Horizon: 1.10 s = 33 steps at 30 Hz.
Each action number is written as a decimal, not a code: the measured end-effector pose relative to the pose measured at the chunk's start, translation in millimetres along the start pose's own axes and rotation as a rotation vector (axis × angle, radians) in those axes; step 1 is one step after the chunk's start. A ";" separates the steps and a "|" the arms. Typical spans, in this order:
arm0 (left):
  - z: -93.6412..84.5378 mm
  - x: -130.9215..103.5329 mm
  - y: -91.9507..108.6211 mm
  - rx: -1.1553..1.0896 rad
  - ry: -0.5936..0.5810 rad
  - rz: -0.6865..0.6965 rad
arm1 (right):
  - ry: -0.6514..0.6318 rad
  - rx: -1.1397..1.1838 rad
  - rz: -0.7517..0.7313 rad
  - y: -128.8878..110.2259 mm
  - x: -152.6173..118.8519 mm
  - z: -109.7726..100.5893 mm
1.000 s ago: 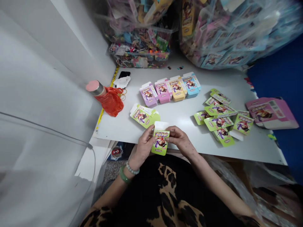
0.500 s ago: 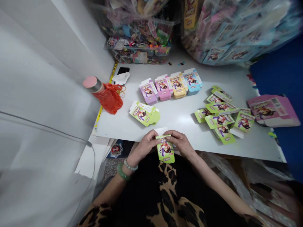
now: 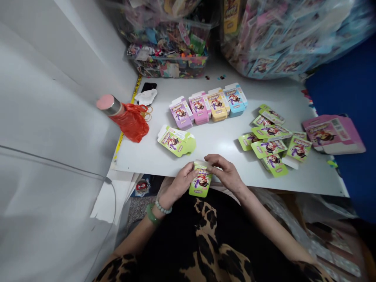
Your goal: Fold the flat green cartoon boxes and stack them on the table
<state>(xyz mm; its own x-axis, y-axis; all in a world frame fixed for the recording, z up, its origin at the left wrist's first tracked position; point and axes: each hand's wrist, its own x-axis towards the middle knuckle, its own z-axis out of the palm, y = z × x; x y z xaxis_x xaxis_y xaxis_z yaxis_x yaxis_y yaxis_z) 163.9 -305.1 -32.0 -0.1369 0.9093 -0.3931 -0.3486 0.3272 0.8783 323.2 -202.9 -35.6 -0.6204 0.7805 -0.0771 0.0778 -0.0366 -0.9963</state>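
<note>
My left hand (image 3: 182, 182) is closed on a small green cardboard box (image 3: 201, 184), its thumb pressing the printed front near the upper left edge. The box is at the table's front edge, over my lap, with its picture side up. At its top end a pale flap (image 3: 201, 162) shows. My right hand (image 3: 225, 172) pinches at that flap's right corner, thumb below and bent fingers above. Beyond my hands lies a flattened green box (image 3: 176, 141). Several green boxes (image 3: 269, 147) are heaped to the right.
Purple, pink, yellow and blue stacks of boxes (image 3: 217, 103) stand in a row behind. A bottle in a red bag (image 3: 133, 123) stands at left. Large clear bags (image 3: 270, 43) and a bin of trinkets (image 3: 170, 64) fill the back. A pink carton (image 3: 335, 135) lies far right.
My right hand has shifted up and off the box's front to the top flap, its fingers lifting. The box has tilted a little in my left hand. The view has shifted slightly.
</note>
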 end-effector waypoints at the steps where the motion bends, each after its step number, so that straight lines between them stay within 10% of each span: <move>1: -0.7 0.8 -0.4 -0.001 0.038 0.007 | -0.024 -0.058 -0.065 -2.6 -1.0 -0.1; 15: 1.6 0.2 2.5 0.137 0.157 0.057 | 0.058 -0.093 0.148 -4.9 4.9 18.8; 26: -1.7 1.7 -8.4 0.006 0.189 0.081 | -0.208 -0.161 0.025 -5.2 -6.3 7.4; 33: 6.9 13.3 -0.3 -0.206 0.290 0.115 | 0.085 -0.214 -0.128 11.2 -3.3 26.7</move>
<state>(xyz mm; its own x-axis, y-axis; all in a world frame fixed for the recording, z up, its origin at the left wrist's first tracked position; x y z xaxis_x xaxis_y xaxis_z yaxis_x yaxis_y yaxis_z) 168.6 -291.3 -35.7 -0.4331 0.8167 -0.3814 -0.4907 0.1412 0.8598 305.2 -222.6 -47.5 -0.5690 0.8200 0.0610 0.1721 0.1914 -0.9663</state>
